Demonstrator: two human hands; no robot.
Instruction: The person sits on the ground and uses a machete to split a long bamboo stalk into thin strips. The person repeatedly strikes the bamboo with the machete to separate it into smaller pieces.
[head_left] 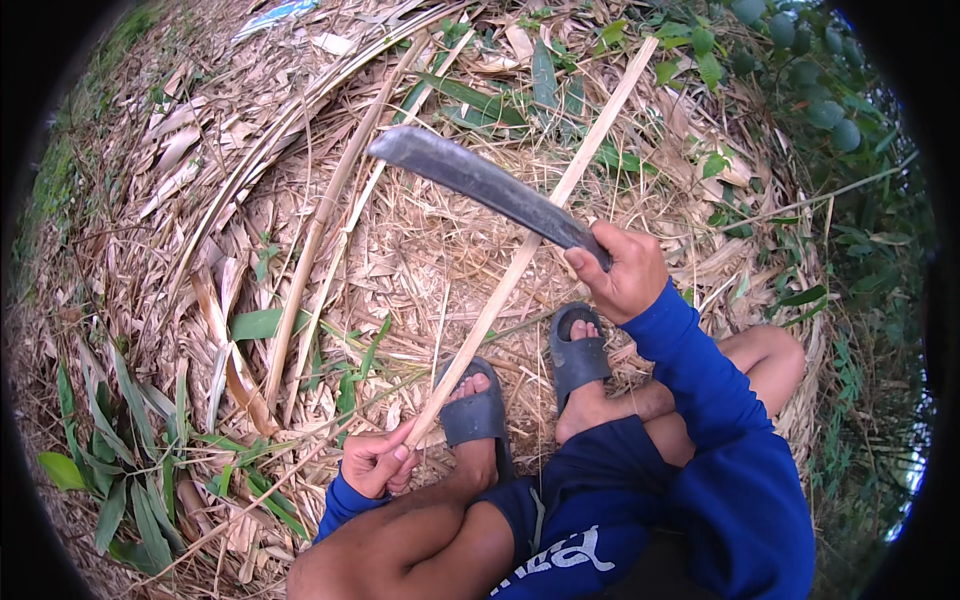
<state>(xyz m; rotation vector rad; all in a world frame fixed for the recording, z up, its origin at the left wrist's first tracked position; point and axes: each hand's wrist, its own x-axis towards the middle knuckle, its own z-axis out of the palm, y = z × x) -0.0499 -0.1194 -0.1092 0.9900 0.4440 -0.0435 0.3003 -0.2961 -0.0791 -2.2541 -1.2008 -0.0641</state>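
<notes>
My left hand (pixel 378 463) is closed around the near end of a long pale split bamboo strip (pixel 487 316). The strip slants up and away to the right, its far end over the leaf litter. In my right hand (pixel 625 272) is a dark machete (pixel 475 184), gripped at its near end, with the handle mostly hidden by my fingers. Its slightly curved blade points to the upper left and crosses above the strip. Whether blade and strip touch, I cannot tell.
Dry bamboo sheaths and shavings (pixel 400 250) cover the ground. Other long strips (pixel 322 232) lie to the left. My sandalled feet (pixel 474 412) are close below the strip. Green plants stand at lower left (pixel 130 460), and leafy bushes (pixel 825 110) at right.
</notes>
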